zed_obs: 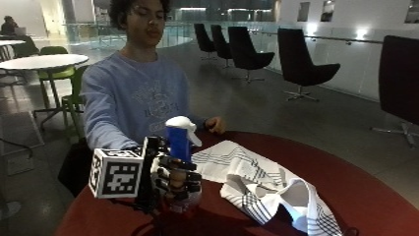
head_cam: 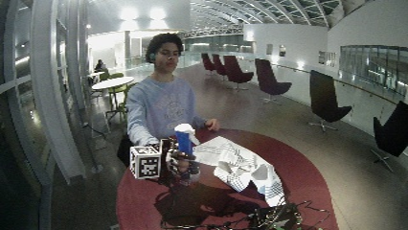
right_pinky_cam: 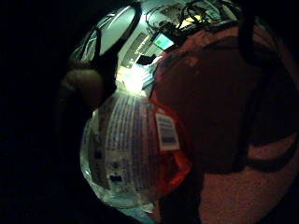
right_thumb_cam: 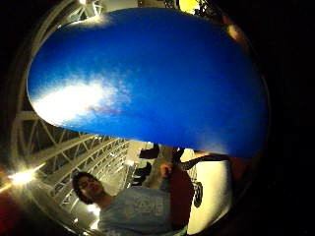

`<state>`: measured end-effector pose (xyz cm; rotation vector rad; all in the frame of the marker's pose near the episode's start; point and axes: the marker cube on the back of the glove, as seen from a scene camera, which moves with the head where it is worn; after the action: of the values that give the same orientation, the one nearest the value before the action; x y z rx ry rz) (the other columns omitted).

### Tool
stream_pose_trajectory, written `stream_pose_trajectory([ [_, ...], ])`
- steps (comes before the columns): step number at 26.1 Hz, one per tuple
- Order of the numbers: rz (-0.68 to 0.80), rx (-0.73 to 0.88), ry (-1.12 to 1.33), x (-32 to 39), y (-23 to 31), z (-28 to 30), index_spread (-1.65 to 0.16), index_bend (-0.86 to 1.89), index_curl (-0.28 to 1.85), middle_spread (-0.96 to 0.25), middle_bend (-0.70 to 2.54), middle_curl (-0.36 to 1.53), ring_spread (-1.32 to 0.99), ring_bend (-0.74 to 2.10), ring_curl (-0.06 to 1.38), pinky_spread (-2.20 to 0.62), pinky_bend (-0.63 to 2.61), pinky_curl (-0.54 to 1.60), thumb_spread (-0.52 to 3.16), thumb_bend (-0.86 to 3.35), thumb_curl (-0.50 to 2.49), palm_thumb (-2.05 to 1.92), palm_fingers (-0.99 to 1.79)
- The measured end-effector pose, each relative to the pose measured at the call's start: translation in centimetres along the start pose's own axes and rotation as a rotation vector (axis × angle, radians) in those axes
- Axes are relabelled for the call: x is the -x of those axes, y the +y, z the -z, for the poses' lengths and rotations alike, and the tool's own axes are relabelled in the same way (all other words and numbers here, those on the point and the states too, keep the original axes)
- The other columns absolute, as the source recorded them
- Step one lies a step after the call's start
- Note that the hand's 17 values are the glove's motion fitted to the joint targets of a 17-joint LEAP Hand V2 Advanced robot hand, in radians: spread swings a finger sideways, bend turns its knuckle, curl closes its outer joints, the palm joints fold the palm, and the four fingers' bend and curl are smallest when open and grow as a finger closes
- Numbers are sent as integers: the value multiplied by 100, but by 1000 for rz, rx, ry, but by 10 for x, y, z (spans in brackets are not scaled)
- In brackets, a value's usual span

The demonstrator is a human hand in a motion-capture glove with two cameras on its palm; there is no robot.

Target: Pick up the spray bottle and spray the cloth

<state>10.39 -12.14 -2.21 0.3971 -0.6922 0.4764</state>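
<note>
- One step looks done — the spray bottle (zed_obs: 179, 147) is upright in the gloved right hand (zed_obs: 175, 178), just beside the cloth (zed_obs: 262, 184) on the red worktop (zed_obs: 367, 196).
- Next, by my judgement: turn the white nozzle toward the cloth and squeeze the trigger.
- Grip: fingers curled round the bottle's lower body — forearm reaching forward, low over the worktop.

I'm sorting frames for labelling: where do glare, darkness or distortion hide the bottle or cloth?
Thumb side palm view: a white glare patch on the spray bottle, which fills the frame. Little finger side view: dark, label print bowed. Outside view: dim, but the gloved right hand and striped cloth read clearly.
</note>
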Motion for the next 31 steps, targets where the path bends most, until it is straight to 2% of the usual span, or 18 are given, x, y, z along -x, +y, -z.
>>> stream_pose_trajectory([
  [6, 16, -99, 42, 1, -2, -1, -29, 16, 26, -9, 31, 42, -10, 43, 36, 9, 24, 34, 95, 0, 40, 87, 108],
  [11, 26, -74, 77, 11, -3, 2, -27, 13, 28, -9, 33, 43, -10, 44, 37, 5, 26, 36, 91, -1, 43, 90, 113],
  [20, -43, 248, 228, 61, -10, 11, -25, 13, 29, -8, 34, 44, -11, 47, 38, 0, 28, 37, 86, -2, 48, 91, 116],
  [31, -185, 605, 527, 80, -16, -18, -25, 13, 31, -7, 36, 45, -10, 48, 39, -1, 29, 38, 85, -2, 51, 92, 114],
])
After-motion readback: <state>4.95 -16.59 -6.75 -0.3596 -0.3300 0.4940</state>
